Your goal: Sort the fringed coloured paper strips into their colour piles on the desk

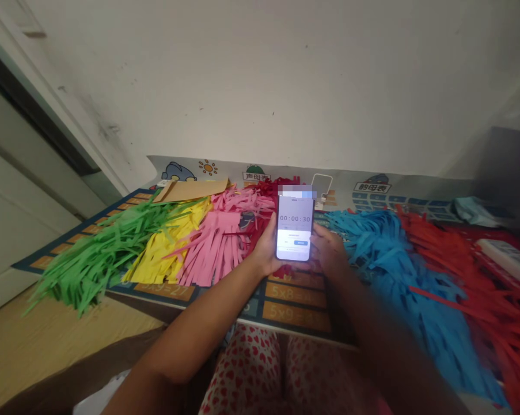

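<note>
Upright between my two hands is a smartphone [294, 230], its lit screen reading 00:00:30 above a white pop-up with a blue button. My left hand [266, 248] wraps round its left edge. Against the right edge press the fingers of my right hand [329, 248]. Fringed paper strips lie on both sides: pink [214, 245], yellow [164, 248] and green [99, 248] to the left, blue [398, 271] and red [454, 265] to the right. Dark red strips [254, 230] show partly behind my left hand.
The table has a multiplication-chart cover [296, 311] with a printed sheet [225, 167] rising at the wall [285, 86]. A tan card [193, 190] lies over the yellow and green strips. At the right sits a white object [508, 259]. My patterned trouser legs [246, 369] are under the front edge.
</note>
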Tool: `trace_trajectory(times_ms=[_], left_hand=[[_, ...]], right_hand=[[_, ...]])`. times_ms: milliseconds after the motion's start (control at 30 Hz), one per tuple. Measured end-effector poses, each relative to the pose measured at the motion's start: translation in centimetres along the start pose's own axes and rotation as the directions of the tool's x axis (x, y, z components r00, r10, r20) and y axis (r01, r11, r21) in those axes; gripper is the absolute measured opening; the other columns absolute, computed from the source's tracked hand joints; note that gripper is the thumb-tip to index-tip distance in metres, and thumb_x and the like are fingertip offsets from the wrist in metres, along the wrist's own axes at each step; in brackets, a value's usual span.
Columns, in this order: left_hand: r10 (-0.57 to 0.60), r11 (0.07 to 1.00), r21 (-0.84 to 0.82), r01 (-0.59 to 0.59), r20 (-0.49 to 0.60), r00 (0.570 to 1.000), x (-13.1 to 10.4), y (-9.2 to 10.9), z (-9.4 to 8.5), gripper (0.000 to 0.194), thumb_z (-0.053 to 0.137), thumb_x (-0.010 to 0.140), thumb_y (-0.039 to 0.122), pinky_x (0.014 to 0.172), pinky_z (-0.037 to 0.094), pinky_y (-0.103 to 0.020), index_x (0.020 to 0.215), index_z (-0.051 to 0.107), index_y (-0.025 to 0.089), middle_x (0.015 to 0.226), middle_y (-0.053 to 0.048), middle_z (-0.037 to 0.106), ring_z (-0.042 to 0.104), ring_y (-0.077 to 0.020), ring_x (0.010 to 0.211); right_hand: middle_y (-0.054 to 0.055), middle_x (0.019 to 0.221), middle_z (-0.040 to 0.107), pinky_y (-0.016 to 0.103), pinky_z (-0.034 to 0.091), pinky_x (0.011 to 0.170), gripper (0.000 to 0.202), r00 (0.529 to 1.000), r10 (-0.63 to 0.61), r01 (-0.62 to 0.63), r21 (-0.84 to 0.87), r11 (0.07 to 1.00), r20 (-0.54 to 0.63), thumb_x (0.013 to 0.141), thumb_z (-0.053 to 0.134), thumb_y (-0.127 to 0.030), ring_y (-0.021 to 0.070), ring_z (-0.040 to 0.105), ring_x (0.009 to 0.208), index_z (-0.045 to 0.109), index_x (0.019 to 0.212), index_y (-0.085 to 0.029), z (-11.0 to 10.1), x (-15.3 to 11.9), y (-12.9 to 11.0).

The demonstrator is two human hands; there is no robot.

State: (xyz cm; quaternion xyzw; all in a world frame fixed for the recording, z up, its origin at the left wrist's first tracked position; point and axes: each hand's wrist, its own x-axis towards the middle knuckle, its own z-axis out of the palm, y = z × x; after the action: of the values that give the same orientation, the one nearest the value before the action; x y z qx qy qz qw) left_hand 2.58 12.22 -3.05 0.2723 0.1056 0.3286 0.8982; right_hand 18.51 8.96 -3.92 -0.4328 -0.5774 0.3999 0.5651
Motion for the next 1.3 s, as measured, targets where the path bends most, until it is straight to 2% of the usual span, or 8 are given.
trace_trajectory(times_ms=[267, 467, 567, 667, 767, 900, 1067, 1300], left_hand=[[0.009, 1.000, 0.020, -0.008, -0.045, 0.999, -0.1, 0.1, 0.3, 0.078, 0.016, 0.095, 0.067, 0.063, 0.060, -0.055, 0.135, 0.055, 0.013, 0.107, -0.021, 0.072, 0.073, -0.0358, 0.085], [-0.002, 1.000, 0.006, 0.003, -0.027, 1.000, -0.1, 0.0, 0.2, 0.078, 0.021, 0.094, 0.068, 0.067, 0.061, -0.048, 0.138, 0.052, 0.011, 0.107, -0.021, 0.072, 0.073, -0.0335, 0.088], [0.009, 1.000, 0.007, -0.009, -0.012, 1.000, -0.1, -0.1, 0.2, 0.077, 0.021, 0.094, 0.068, 0.065, 0.062, -0.047, 0.137, 0.054, 0.012, 0.107, -0.020, 0.073, 0.073, -0.0334, 0.087], [0.021, 0.999, 0.029, -0.021, -0.011, 1.000, -0.2, -0.1, 0.3, 0.078, 0.021, 0.094, 0.068, 0.064, 0.061, -0.049, 0.136, 0.054, 0.011, 0.109, -0.022, 0.072, 0.073, -0.0351, 0.090], [0.029, 0.999, 0.037, -0.028, -0.006, 1.000, -0.2, -0.1, 0.5, 0.080, 0.020, 0.094, 0.068, 0.066, 0.061, -0.050, 0.137, 0.053, 0.008, 0.109, -0.024, 0.071, 0.072, -0.0358, 0.090], [0.028, 0.999, 0.027, -0.028, -0.005, 1.000, -0.1, -0.1, 0.6, 0.080, 0.017, 0.095, 0.067, 0.068, 0.061, -0.049, 0.137, 0.053, 0.009, 0.106, -0.023, 0.072, 0.073, -0.0341, 0.089], [0.053, 0.998, 0.037, -0.052, -0.030, 0.998, 0.0, -0.1, 0.7, 0.081, 0.015, 0.096, 0.065, 0.063, 0.061, -0.045, 0.134, 0.056, 0.007, 0.102, -0.023, 0.073, 0.074, -0.0332, 0.085], [0.041, 0.997, 0.074, -0.035, -0.088, 0.995, -0.4, -0.1, 0.9, 0.080, 0.021, 0.094, 0.068, 0.063, 0.061, -0.049, 0.135, 0.056, 0.009, 0.104, -0.022, 0.073, 0.074, -0.0338, 0.082]], right_hand=[[0.004, 0.095, 0.074, 0.031, 0.055, 0.065, 0.044, 1.000, 0.014, -0.014, -0.027, 1.000, -0.008, 0.078, 0.052, -0.029, 0.0214, 0.068, 0.076, 0.069, 0.118, -0.020, -0.1, 0.0, 0.0], [0.004, 0.099, 0.073, 0.033, 0.055, 0.071, 0.043, 1.000, -0.021, 0.021, -0.029, 0.999, -0.008, 0.078, 0.052, -0.028, 0.0217, 0.067, 0.080, 0.069, 0.116, -0.019, -0.1, 0.0, 0.0], [0.003, 0.096, 0.073, 0.032, 0.054, 0.069, 0.044, 1.000, -0.030, 0.030, -0.040, 0.999, -0.005, 0.076, 0.051, -0.028, 0.0212, 0.066, 0.078, 0.069, 0.115, -0.019, -0.1, 0.0, -0.3], [0.001, 0.085, 0.072, 0.029, 0.052, 0.063, 0.045, 1.000, -0.029, 0.027, -0.147, 0.989, -0.007, 0.072, 0.052, -0.025, 0.0195, 0.064, 0.071, 0.069, 0.113, -0.019, -0.1, -0.1, -0.7], [-0.001, 0.077, 0.069, 0.028, 0.051, 0.064, 0.045, 0.997, -0.070, 0.064, -0.285, 0.957, -0.010, 0.068, 0.052, -0.024, 0.0190, 0.062, 0.070, 0.070, 0.109, -0.019, -0.1, -0.2, -1.1], [-0.001, 0.073, 0.067, 0.028, 0.050, 0.063, 0.045, 0.994, -0.111, 0.095, -0.365, 0.926, -0.023, 0.067, 0.054, -0.026, 0.0183, 0.061, 0.067, 0.070, 0.109, -0.018, -0.2, -0.1, -1.1], [-0.001, 0.075, 0.066, 0.028, 0.050, 0.060, 0.044, 0.997, -0.082, 0.081, -0.274, 0.958, 0.009, 0.071, 0.054, -0.027, 0.0195, 0.061, 0.069, 0.069, 0.113, -0.020, -0.3, -0.1, -0.8], [-0.002, 0.070, 0.065, 0.027, 0.050, 0.055, 0.047, 0.999, -0.019, 0.022, -0.087, 0.996, 0.037, 0.071, 0.055, -0.028, 0.0170, 0.058, 0.060, 0.068, 0.115, -0.017, 0.1, -0.3, -1.5]])
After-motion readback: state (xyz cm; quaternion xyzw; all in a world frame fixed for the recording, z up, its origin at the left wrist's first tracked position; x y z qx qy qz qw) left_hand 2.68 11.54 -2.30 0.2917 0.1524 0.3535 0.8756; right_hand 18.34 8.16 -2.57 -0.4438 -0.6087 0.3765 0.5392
